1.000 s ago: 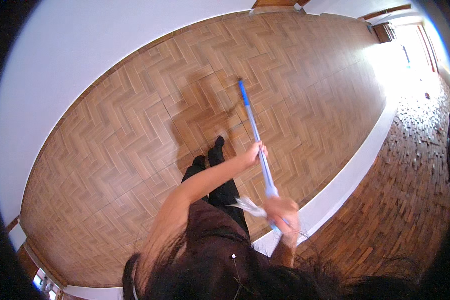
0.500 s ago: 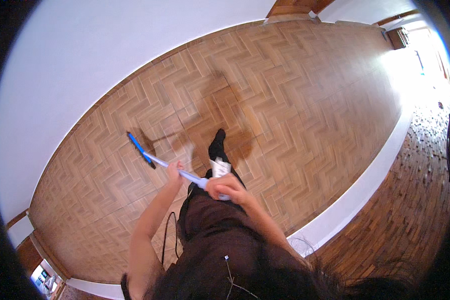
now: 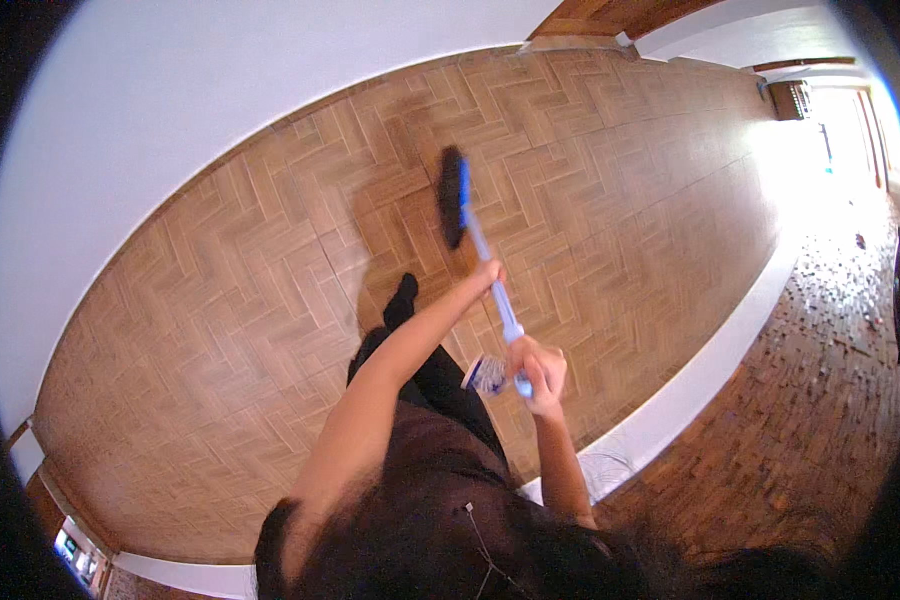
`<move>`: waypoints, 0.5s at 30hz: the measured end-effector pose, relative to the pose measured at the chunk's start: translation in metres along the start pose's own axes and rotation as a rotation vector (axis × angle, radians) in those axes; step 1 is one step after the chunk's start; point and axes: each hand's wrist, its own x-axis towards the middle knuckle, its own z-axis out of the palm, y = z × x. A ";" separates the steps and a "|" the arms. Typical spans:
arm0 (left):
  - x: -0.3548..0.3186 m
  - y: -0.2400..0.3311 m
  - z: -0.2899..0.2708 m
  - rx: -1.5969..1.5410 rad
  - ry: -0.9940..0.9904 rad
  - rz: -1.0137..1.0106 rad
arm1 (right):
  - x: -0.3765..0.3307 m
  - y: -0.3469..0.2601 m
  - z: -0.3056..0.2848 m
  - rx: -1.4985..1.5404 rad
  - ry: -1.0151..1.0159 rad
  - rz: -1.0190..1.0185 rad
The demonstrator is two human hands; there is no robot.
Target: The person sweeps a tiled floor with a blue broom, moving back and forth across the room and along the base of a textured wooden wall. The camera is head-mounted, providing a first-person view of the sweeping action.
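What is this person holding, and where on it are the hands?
A blue-handled broom. The left hand grips the middle of the stick, and the right hand grips its upper end. The dark brush head rests on the wooden floor.

Dark sleeveless top, black trousers

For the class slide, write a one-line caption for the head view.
Both hands, left hand and right hand, grip a blue broom on a herringbone wood floor beside a white wall.

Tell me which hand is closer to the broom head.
Left. The left hand grips the blue handle just below the broom head; the right hand holds the handle's lower end, farther from it.
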 end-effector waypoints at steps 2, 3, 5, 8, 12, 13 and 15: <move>0.031 0.017 0.026 -0.192 -0.279 -0.170 | 0.025 0.020 0.005 -0.270 -0.030 -0.033; 0.049 0.034 0.020 -0.316 -0.337 -0.252 | 0.042 0.023 0.012 -0.387 -0.084 -0.080; 0.062 0.052 0.035 -0.613 -0.399 -0.412 | 0.054 0.014 0.005 -0.369 -0.113 -0.037; -0.011 0.071 0.098 -0.913 -0.403 -0.382 | 0.058 -0.052 -0.022 -0.370 -0.032 -0.127; -0.139 0.140 0.118 -0.803 -0.085 -0.165 | 0.064 -0.097 -0.075 0.600 -0.466 -0.545; -0.152 0.156 0.109 -0.881 0.036 -0.207 | 0.079 -0.098 -0.083 0.619 -0.485 -0.559; -0.155 0.161 0.077 -0.872 0.064 -0.080 | 0.101 -0.104 -0.091 0.648 -0.513 -0.576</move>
